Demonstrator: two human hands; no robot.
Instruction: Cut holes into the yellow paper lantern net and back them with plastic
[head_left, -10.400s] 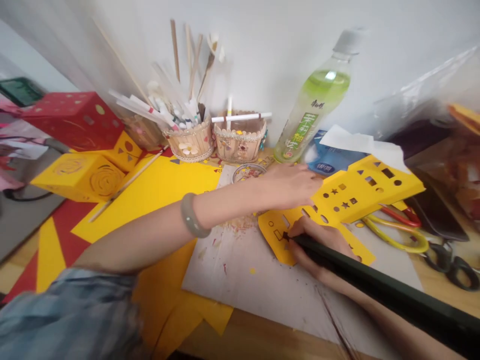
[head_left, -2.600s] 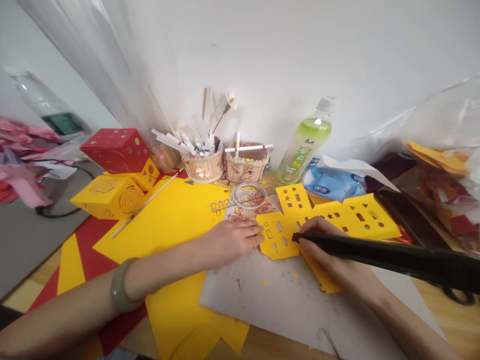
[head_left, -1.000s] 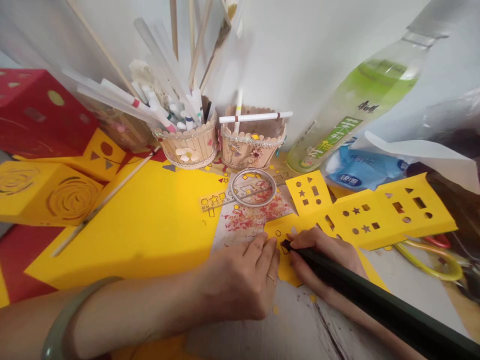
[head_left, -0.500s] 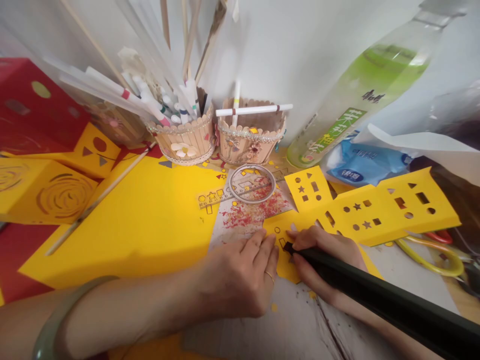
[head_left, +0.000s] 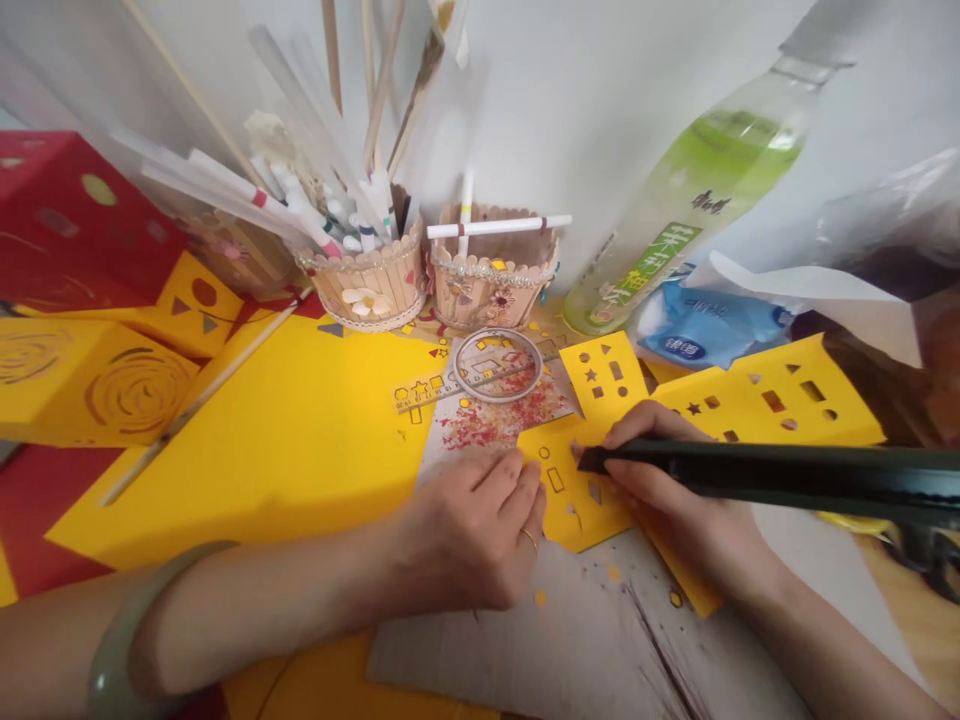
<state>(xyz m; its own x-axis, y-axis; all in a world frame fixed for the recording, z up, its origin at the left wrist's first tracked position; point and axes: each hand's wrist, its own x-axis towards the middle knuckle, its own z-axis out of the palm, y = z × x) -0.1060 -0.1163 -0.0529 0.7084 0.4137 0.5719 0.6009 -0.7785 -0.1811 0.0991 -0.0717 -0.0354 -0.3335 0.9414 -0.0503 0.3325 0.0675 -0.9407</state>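
My left hand [head_left: 480,530], its fingers curled and pressed together, bears down on the left edge of a yellow card [head_left: 570,515]. Drawn on that card are a small circle and a rectangle; other shapes are cut through it. My right hand [head_left: 675,485] grips a long black craft knife [head_left: 765,468] near its front end. The dark tip meets the card just right of the drawn rectangle, at a cut-out. Beneath lies a grey board [head_left: 480,650] with scratches and yellow scraps.
A shape ruler [head_left: 431,392] and a ring [head_left: 498,398] lie beyond my hands. Behind stand two stick-sided holders [head_left: 367,285] with markers, and a green drink bottle [head_left: 667,220]. Punched yellow card [head_left: 847,385] and a blue tissue pack [head_left: 712,325] are right; yellow and red boxes [head_left: 67,220] left.
My right hand and the knife have moved away from the drawn rectangle, slightly up and right. The knife's handle has swung nearly level. My left hand stays on the card; the view shifted slightly.
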